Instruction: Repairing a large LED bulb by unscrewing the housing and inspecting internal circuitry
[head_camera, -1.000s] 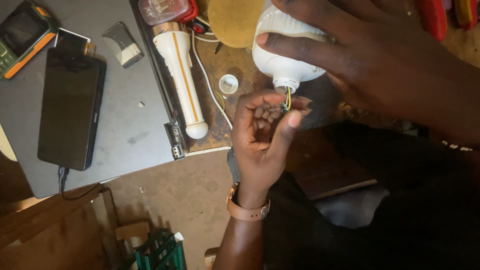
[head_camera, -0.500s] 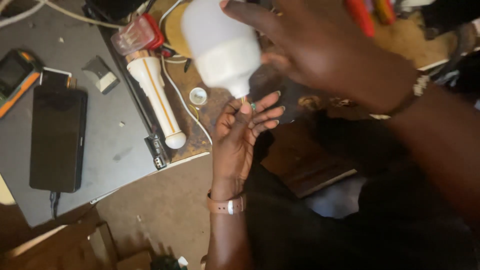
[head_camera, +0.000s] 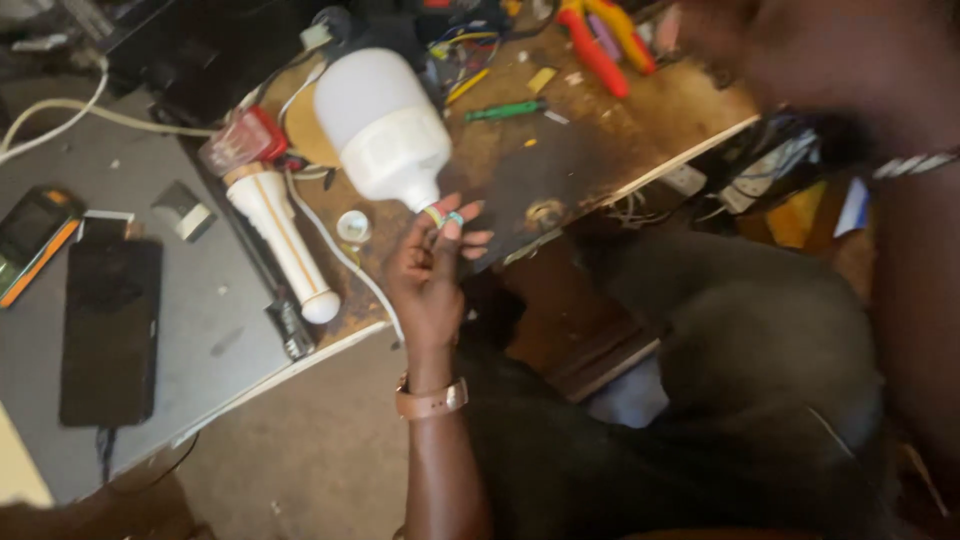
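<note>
Above the workbench (head_camera: 560, 170), left hand (head_camera: 432, 275) pinches coloured wires under a white bulb (head_camera: 385, 125).

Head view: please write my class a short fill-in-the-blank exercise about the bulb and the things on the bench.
1. The left hand holds the big ____ bulb by its narrow base.
2. The phone lying at the left is ____ in colour.
3. The left wrist wears a ____ strap.
4. The red-handled pliers lie on the ____ bench.

Missing words: white; black; brown; wooden
</note>
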